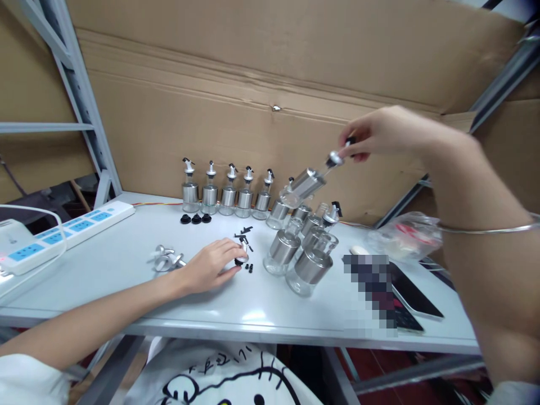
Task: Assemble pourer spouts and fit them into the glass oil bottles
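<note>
My right hand (pixel 375 132) is raised at the right, fingers closed on the black-tipped pourer top of a glass bottle with a steel sleeve (pixel 307 184). That bottle hangs tilted above the other bottles. On the table, my left hand (pixel 213 263) pinches a silver and black pourer spout (pixel 242 257). Tiny black plugs (pixel 248 268) and slim black levers (pixel 244 230) lie beside its fingertips. Bottles without tops (pixel 311 270) stand just right of it, and behind them one bottle carries a pourer (pixel 333 214).
Bottles with pourers (pixel 228 196) line the cardboard back wall (pixel 253 140). Before them lie black stoppers (pixel 196 219); silver pourer parts (pixel 166 260) are at left. A power strip (pixel 84 228) runs along the left edge. Phones (pixel 415 289) and a plastic bag (pixel 407 236) lie right.
</note>
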Motion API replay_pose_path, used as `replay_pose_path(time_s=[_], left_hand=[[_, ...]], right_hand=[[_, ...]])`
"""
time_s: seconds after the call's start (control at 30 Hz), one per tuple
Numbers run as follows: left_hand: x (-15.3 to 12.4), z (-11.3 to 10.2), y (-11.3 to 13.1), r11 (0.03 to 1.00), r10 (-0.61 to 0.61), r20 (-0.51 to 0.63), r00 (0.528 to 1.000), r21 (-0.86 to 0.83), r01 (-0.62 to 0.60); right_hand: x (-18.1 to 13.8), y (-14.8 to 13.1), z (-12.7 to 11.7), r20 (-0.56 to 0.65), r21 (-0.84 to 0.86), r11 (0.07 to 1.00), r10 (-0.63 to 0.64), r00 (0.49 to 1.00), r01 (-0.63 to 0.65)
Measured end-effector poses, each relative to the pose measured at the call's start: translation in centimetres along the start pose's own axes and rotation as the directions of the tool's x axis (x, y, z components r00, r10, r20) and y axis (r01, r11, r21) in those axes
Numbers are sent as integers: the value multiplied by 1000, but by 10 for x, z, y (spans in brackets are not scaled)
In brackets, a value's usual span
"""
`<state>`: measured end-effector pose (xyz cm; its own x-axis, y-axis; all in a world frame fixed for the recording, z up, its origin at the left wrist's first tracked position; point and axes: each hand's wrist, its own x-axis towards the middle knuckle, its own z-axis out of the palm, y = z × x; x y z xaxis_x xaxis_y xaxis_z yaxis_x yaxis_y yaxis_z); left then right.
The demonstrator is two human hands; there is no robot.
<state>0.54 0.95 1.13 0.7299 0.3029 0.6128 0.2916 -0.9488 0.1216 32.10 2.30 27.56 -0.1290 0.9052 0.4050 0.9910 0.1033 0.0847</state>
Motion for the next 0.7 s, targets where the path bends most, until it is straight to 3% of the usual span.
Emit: replay_pose_path(time_s=[0.1,0.17,0.33,0.47,0.7], left_hand=[[0,-1,1,1000,-1,-6,1000,5,1],[0,-1,1,1000,-5,-3,1000,8,5],[0,-2,2,1000,-11,2,1000,-3,11],[0,0,0,1000,-23,4,1000,-7,23],[1,-1,-1,1000,-7,-9,1000,-4,7]], right_hand=[[-12,15,-21,-214,24,998,64,975,-60],[-13,27,-21,-281,64,993,110,953,-96],[15,61,10,-318,22,989,144,937,-144],[46,80,51,-179,-129,992,-22,984,-1],[64,79,122,5,-103,985,-136,991,135]])
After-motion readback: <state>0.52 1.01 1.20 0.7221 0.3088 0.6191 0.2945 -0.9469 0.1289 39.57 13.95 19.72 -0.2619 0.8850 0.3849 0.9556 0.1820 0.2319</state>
